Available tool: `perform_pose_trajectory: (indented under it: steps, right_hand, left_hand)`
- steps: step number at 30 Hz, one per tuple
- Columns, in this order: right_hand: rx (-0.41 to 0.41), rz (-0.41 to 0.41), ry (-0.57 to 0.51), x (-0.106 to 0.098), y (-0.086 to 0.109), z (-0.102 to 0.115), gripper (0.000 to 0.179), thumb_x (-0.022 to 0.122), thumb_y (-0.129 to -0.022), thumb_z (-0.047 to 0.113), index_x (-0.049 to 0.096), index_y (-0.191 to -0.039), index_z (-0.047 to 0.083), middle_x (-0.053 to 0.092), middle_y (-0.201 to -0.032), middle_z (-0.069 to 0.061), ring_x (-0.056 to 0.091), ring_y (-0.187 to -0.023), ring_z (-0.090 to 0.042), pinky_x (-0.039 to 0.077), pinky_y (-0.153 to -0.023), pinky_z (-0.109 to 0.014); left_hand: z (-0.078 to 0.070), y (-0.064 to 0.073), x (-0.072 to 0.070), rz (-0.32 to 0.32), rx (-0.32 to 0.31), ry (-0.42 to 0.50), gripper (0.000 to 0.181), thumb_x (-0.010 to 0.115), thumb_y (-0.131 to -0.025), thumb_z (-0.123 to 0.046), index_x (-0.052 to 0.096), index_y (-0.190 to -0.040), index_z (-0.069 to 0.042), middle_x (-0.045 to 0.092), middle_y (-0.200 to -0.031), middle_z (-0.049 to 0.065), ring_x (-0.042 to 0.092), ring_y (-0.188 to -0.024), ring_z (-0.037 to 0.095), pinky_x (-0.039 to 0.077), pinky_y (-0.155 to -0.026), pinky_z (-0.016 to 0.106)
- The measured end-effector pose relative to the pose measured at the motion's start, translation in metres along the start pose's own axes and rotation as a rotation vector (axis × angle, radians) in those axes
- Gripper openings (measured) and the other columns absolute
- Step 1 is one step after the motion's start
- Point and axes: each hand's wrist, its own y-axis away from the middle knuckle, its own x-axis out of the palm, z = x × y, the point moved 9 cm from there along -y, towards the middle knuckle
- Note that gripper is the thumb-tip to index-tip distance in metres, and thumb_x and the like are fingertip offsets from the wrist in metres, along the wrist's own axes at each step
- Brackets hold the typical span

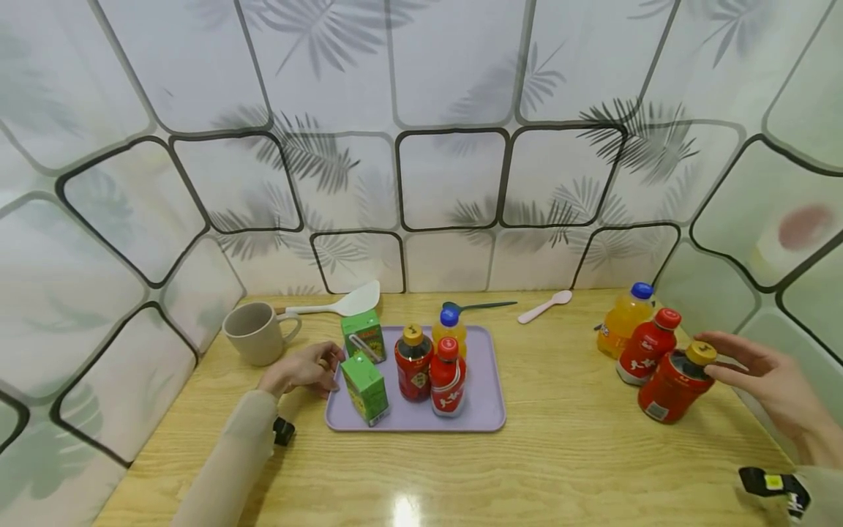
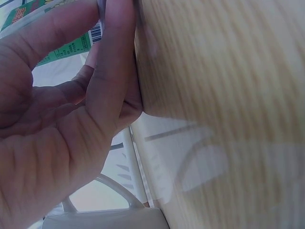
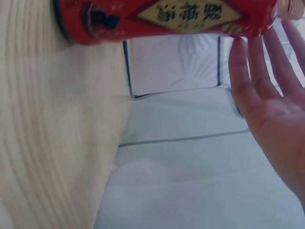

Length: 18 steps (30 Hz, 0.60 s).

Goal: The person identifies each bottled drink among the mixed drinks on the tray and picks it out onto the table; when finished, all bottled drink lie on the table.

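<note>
My left hand (image 1: 311, 368) is at the left edge of a lilac tray (image 1: 415, 422), pinching its rim between thumb and fingers. On the tray stand two green juice boxes (image 1: 366, 391), a dark red bottle with a yellow cap (image 1: 413, 369), a red bottle (image 1: 448, 384) and, partly hidden behind them, an orange drink bottle (image 1: 451, 333). At the right, my right hand (image 1: 764, 373) has its fingers extended beside the yellow cap of another dark red bottle (image 1: 672, 388). This bottle looms large in the right wrist view, its label (image 3: 186, 14) showing.
Left of the tray is a beige mug (image 1: 257, 338), with a white spatula (image 1: 356, 300) behind. A dark green spoon (image 1: 484, 305) and a pink spoon (image 1: 545, 307) lie along the back. Beside the right-hand bottle stand another red bottle (image 1: 647, 350) and an orange bottle (image 1: 622, 326).
</note>
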Motion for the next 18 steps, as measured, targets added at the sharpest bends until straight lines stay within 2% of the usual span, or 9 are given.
perform_pose_trajectory:
  steps: [7, 10, 16, 18]
  right_hand:
    - [0.009, -0.175, 0.054, -0.009, 0.0, 0.021, 0.038, 0.059, -0.096, 0.006, 0.056, -0.134, 0.003, 0.058, -0.11, 0.033, 0.052, -0.101, 0.016, 0.039, -0.076, 0.0]
    - [0.001, -0.222, 0.055, -0.01, 0.0, 0.032, 0.035, 0.06, -0.096, 0.008, 0.058, -0.13, 0.001, 0.06, -0.106, 0.034, 0.055, -0.097, 0.016, 0.038, -0.076, 0.001]
    - [0.014, -0.249, 0.089, -0.005, -0.005, 0.052, 0.032, 0.061, -0.096, 0.014, 0.061, -0.127, 0.004, 0.06, -0.103, 0.033, 0.056, -0.092, 0.015, 0.038, -0.076, 0.002]
    - [0.007, -0.242, 0.084, -0.001, -0.008, 0.06, 0.031, 0.062, -0.095, 0.013, 0.061, -0.125, 0.002, 0.062, -0.102, 0.032, 0.058, -0.091, 0.013, 0.042, -0.076, 0.002]
  left_hand:
    - [0.001, -0.001, 0.001, 0.001, -0.002, 0.001, 0.047, 0.066, -0.074, 0.011, 0.047, -0.116, 0.002, 0.042, -0.099, 0.014, 0.055, -0.08, 0.021, 0.063, -0.068, 0.032]
    - [0.002, -0.001, 0.001, 0.0, -0.004, -0.002, 0.048, 0.067, -0.074, 0.011, 0.046, -0.116, 0.002, 0.042, -0.1, 0.014, 0.054, -0.081, 0.021, 0.063, -0.068, 0.032]
    - [0.004, -0.001, -0.001, -0.019, -0.024, 0.007, 0.049, 0.069, -0.073, 0.012, 0.047, -0.116, 0.001, 0.043, -0.101, 0.014, 0.055, -0.08, 0.022, 0.063, -0.068, 0.033]
    - [0.003, 0.0, -0.001, -0.021, -0.021, 0.008, 0.049, 0.068, -0.073, 0.012, 0.047, -0.116, 0.001, 0.043, -0.101, 0.015, 0.056, -0.081, 0.022, 0.063, -0.068, 0.033]
